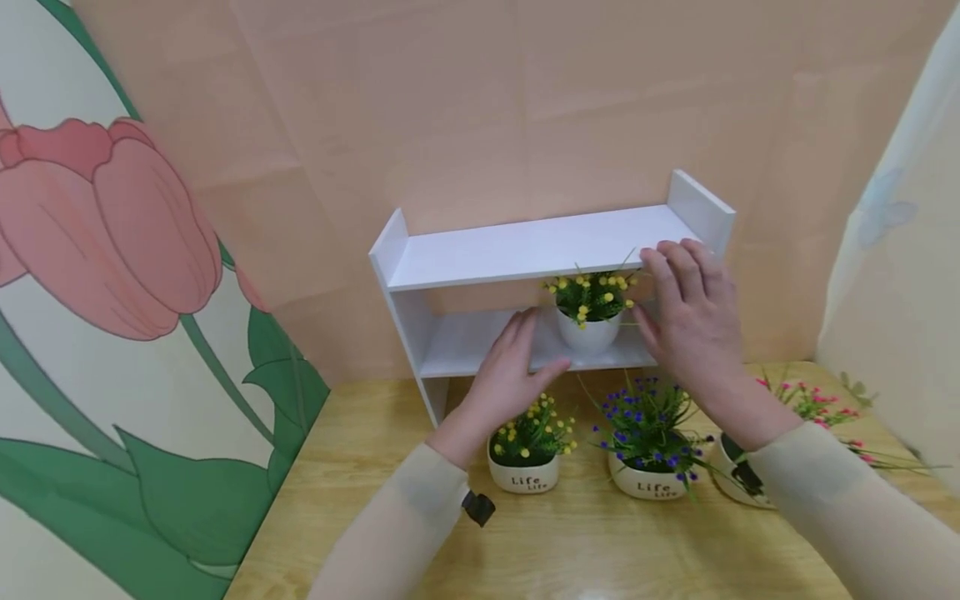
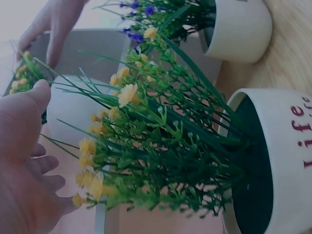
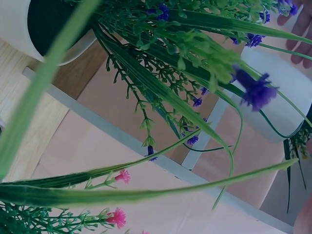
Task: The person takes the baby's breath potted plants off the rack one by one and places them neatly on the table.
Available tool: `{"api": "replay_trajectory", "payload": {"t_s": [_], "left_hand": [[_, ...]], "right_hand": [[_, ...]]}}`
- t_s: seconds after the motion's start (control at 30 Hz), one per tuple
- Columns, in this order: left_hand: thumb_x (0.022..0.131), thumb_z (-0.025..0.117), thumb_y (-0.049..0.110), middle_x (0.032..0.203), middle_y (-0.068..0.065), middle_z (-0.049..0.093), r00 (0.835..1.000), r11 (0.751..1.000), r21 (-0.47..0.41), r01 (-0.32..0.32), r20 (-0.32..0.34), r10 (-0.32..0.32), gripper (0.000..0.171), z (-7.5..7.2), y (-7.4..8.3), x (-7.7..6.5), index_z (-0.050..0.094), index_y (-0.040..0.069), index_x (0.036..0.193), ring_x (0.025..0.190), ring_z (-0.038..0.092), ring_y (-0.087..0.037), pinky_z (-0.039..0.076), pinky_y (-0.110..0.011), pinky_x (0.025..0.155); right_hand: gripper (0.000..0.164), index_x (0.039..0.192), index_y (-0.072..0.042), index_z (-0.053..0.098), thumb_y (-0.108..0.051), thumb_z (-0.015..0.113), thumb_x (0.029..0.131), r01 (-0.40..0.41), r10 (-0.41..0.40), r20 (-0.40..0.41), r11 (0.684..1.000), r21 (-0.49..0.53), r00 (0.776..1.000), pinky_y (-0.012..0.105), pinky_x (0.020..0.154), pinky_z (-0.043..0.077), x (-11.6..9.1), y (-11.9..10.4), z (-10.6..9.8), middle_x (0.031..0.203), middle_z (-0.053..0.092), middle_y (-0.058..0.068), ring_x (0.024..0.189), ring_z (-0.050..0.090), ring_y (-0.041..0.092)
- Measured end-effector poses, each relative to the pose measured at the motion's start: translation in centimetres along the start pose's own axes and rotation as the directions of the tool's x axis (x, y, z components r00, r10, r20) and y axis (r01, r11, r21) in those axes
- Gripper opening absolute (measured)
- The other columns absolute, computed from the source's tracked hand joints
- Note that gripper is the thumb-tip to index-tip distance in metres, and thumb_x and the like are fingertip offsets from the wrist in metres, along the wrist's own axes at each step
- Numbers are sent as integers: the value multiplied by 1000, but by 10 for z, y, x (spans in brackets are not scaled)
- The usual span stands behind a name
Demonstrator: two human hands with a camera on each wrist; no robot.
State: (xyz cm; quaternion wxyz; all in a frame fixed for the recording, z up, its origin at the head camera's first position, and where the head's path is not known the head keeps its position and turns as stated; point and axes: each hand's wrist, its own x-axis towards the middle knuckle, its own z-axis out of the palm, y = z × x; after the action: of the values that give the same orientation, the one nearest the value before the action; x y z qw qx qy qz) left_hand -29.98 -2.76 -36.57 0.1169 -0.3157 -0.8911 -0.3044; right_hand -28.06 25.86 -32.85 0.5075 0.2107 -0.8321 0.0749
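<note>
A round white flowerpot with yellow flowers [image 1: 588, 333] stands on the middle board of the white shelf [image 1: 480, 250], toward its right side. To the pot's left is my left hand [image 1: 510, 371], fingers stretched toward the shelf and thumb apart from them. My right hand [image 1: 693, 308] is at the pot's right, with its fingertips at the front edge of the top board and its thumb beside the flowers. In the left wrist view, the white pot [image 2: 75, 105] shows between the two hands, without fingers wrapped round it.
On the wooden table [image 1: 360, 467], in front of the shelf, stand cream "Life" pots: one with yellow flowers [image 1: 525, 475], one with purple flowers [image 1: 648, 482], and one with pink flowers [image 1: 731, 475] partly behind the right forearm. A wall with painted tulips [image 1: 112, 225] rises at left.
</note>
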Motion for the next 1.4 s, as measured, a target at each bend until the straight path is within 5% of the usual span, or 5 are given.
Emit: {"api": "replay_trajectory", "payload": {"t_s": [0.47, 0.83, 1.17, 1.4], "left_hand": [[108, 68, 54, 180, -14, 25, 999, 992, -120, 38, -9, -39, 96, 2, 7, 17, 18, 11, 177, 165, 28, -28, 31, -46, 130], [105, 73, 55, 180, -16, 23, 994, 955, -274, 113, 22, -111, 100, 7, 10, 31, 17, 15, 178, 164, 29, -32, 31, -48, 130], [105, 76, 48, 181, -15, 21, 997, 945, -318, 74, -6, -81, 100, 7, 14, 37, 16, 17, 178, 165, 26, -30, 30, -48, 130], [103, 77, 53, 181, -16, 21, 993, 937, -330, 113, 3, -119, 105, 5, 20, 38, 15, 17, 179, 165, 27, -33, 31, -50, 130]], "right_hand": [[79, 161, -3, 44, -14, 79, 91, -1, 1, -1, 1000, 3, 1000, 70, 118, 31, -2, -3, -2, 158, 44, 28, 151, 34, 52], [76, 159, -3, 46, -13, 79, 92, -6, 6, -12, 1000, -2, 1000, 71, 114, 35, -3, -4, -3, 157, 46, 28, 151, 35, 51], [79, 162, -3, 43, -12, 80, 92, -14, 14, 40, 1000, -18, 999, 70, 115, 35, -1, -3, -5, 159, 44, 27, 150, 35, 51], [83, 160, -4, 45, -8, 82, 87, -13, 14, 33, 999, -33, 999, 69, 115, 38, 1, -4, -5, 158, 45, 25, 151, 36, 48]]}}
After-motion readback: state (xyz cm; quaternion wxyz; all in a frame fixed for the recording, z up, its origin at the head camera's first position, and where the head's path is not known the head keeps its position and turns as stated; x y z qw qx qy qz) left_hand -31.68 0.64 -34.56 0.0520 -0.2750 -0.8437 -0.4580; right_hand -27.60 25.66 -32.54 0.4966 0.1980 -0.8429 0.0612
